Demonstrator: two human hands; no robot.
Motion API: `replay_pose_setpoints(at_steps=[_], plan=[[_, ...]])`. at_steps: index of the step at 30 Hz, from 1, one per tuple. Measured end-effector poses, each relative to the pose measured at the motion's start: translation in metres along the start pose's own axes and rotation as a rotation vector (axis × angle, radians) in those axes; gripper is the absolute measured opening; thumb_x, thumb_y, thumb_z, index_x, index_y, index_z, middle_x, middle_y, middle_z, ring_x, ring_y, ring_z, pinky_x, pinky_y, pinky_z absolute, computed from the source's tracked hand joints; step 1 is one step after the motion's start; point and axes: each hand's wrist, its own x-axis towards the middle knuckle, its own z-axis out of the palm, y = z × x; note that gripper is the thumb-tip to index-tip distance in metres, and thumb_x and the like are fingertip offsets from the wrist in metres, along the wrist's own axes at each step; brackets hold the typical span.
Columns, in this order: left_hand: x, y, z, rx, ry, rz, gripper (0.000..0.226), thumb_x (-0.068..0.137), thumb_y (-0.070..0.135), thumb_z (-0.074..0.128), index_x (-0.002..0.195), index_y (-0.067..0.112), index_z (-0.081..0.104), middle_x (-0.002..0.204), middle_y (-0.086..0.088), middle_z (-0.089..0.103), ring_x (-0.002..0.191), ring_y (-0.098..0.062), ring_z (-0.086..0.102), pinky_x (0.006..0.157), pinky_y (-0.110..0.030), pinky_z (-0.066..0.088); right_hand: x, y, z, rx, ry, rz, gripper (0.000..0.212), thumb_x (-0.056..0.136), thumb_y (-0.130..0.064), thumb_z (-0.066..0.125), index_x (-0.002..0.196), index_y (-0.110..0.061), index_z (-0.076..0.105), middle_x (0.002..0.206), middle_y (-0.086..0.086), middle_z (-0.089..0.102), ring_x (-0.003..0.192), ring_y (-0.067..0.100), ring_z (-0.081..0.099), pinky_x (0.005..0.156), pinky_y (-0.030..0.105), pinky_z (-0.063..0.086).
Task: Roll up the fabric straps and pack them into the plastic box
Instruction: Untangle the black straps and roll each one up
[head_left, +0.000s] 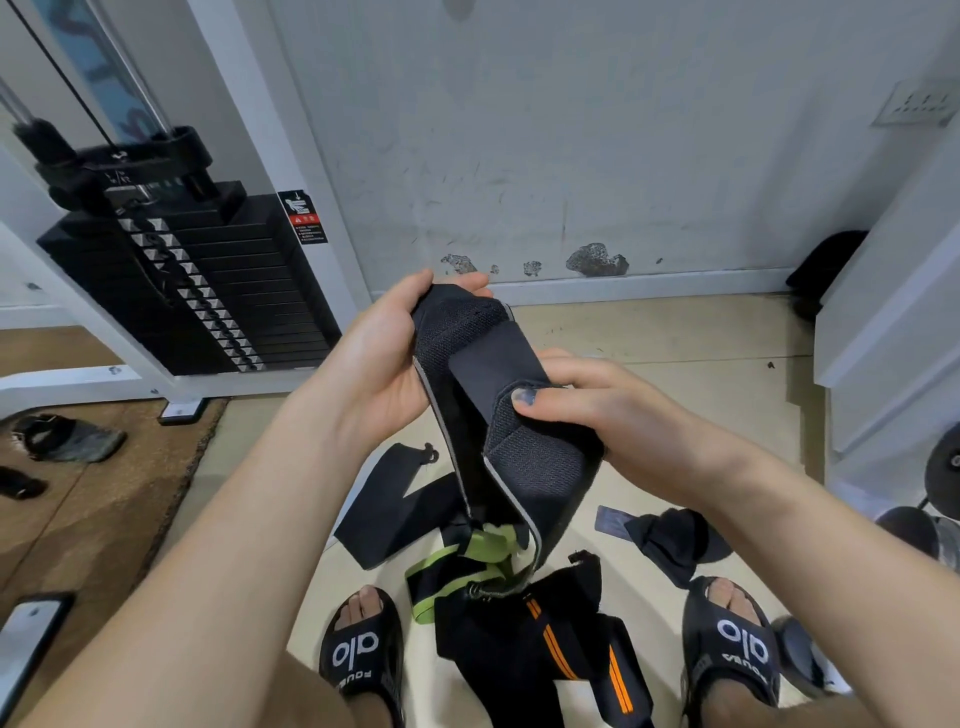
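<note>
Above the floor (675, 332), between both hands: a dark padded strap (498, 395), held up.
Upper end cupped in the left hand (384, 358), fingers curled behind it; folded lower flap pinched by the right hand (582, 410), thumb on top. Tail hanging down toward more straps (530, 639) heaped between two black slides (732, 649).

Illumination even and diffuse, moderately bright; source not in view. Shadows soft and faint on the floor (675, 332). No hard glare; slight sheen on the left hand (384, 358) and on the weight stack (208, 291). Wide-angle distortion marked: machine frame (270, 156) and wall (571, 130) lines bow toward the edges. Centre reasonably sharp, corners softer, with mild compression smearing on dark fabric
</note>
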Motion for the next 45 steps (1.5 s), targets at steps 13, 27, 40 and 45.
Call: replay_pose_setpoints(at_steps=[13, 27, 40, 45], plan=[[-0.014, -0.010, 0.010, -0.004, -0.088, -0.067, 0.065, 0.106, 0.057, 0.034, 0.116, 0.003, 0.069, 0.109, -0.016, 0.077, 0.096, -0.026, 0.076, 0.088, -0.039, 0.058, 0.001, 0.003, 0.005, 0.292, 0.057, 0.030, 0.021, 0.100, -0.007, 0.052, 0.095, 0.004, 0.069, 0.089, 0.013, 0.072, 0.080, 0.020, 0.069, 0.067, 0.024, 0.053], [-0.011, -0.031, 0.007, 0.460, 0.138, 0.441, 0.035, 0.098, 0.006, 0.060, 0.116, 0.031, 0.045, 0.077, -0.007, 0.050, 0.055, -0.010, 0.046, 0.051, -0.023, 0.038, 0.005, 0.003, 0.004, 0.306, 0.235, -0.009, 0.022, 0.100, -0.009, 0.054, 0.098, -0.002, 0.075, 0.096, 0.014, 0.076, 0.086, 0.023, 0.071, 0.076, 0.031, 0.053], [-0.012, -0.026, 0.002, 0.498, -0.002, 0.542, 0.024, 0.090, -0.002, 0.065, 0.095, 0.018, 0.075, 0.087, 0.008, 0.072, 0.085, -0.012, 0.063, 0.075, -0.027, 0.049, 0.003, 0.004, 0.001, 0.237, 0.155, 0.001, 0.025, 0.102, -0.010, 0.054, 0.109, 0.012, 0.064, 0.097, 0.015, 0.070, 0.091, 0.023, 0.067, 0.079, 0.035, 0.048], [-0.019, -0.028, 0.015, 0.403, -0.011, 0.470, 0.029, 0.099, -0.004, 0.046, 0.102, 0.010, 0.071, 0.079, 0.006, 0.067, 0.060, 0.001, 0.058, 0.053, -0.010, 0.041, 0.001, 0.007, 0.007, 0.262, 0.124, -0.005, 0.026, 0.102, -0.010, 0.054, 0.109, 0.013, 0.063, 0.096, 0.015, 0.070, 0.090, 0.024, 0.067, 0.078, 0.034, 0.050]])
